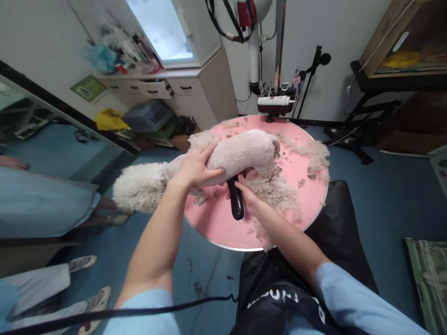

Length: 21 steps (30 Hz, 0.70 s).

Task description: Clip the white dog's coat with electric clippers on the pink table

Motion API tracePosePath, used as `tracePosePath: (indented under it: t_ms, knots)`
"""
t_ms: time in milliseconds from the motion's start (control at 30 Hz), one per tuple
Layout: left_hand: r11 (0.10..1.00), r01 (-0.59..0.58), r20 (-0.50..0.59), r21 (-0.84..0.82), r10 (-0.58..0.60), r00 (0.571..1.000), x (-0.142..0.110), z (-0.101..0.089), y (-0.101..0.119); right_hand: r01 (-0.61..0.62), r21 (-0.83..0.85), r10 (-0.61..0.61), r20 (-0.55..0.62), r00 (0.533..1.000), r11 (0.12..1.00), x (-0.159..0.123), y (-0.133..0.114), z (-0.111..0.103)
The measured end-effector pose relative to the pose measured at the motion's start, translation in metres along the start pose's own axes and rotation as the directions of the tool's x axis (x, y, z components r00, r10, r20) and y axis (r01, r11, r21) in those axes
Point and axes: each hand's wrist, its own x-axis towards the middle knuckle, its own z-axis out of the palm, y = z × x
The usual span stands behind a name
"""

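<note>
A white dog stands on a round pink grooming table, its body shorn close and its head still fluffy, reaching past the table's left edge. My left hand lies over the dog's shoulder and side with the fingers spread. Black electric clippers are held in my right hand, low against the dog's belly. The dog's body hides the clippers' blade end. Clumps of cut fur lie around the dog's hind legs.
A tool holder with a white bottle is fixed at the table's far edge. A black cord crosses the foreground. Other people's legs are at the left. Cabinets and a pet carrier stand behind.
</note>
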Motion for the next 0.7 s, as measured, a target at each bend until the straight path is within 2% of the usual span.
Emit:
tracePosePath:
  t_ms: [67,133,233,300,400,533,600,700]
  knots:
    - [1.000,-0.001,0.004,0.008,0.001,1.000,0.000,0.000,0.000,-0.028,-0.018,0.028,-0.020,0.999,0.999,0.003,0.002,-0.001]
    - [1.000,-0.001,0.002,0.011,0.001,1.000,0.000,0.000,0.000,-0.058,-0.051,0.059,0.019,0.998,0.997,0.004,0.002,-0.003]
    - [1.000,0.003,-0.008,0.008,-0.003,1.000,0.000,0.000,0.002,-0.016,-0.047,0.019,0.062,0.998,0.999,0.006,0.002,-0.002]
    - [1.000,0.006,-0.006,0.004,-0.006,1.000,0.000,0.001,0.002,0.007,-0.020,-0.006,0.020,1.000,1.000,0.007,0.004,-0.001]
    - [1.000,0.008,-0.002,0.000,-0.008,1.000,0.000,0.001,0.002,-0.047,-0.010,0.047,-0.010,0.999,0.999,0.011,0.015,0.000]
    - [1.000,0.007,-0.011,0.007,-0.007,1.000,0.001,0.002,0.001,-0.026,0.004,0.026,0.065,0.998,1.000,0.021,0.032,0.007]
    - [1.000,0.006,-0.011,0.016,-0.006,1.000,0.001,0.002,0.001,0.001,0.017,-0.001,0.018,1.000,1.000,0.028,0.038,0.010]
    - [1.000,0.000,-0.006,0.020,0.000,1.000,0.001,0.002,0.001,0.027,0.020,-0.025,-0.127,0.992,0.999,0.033,0.045,0.010]
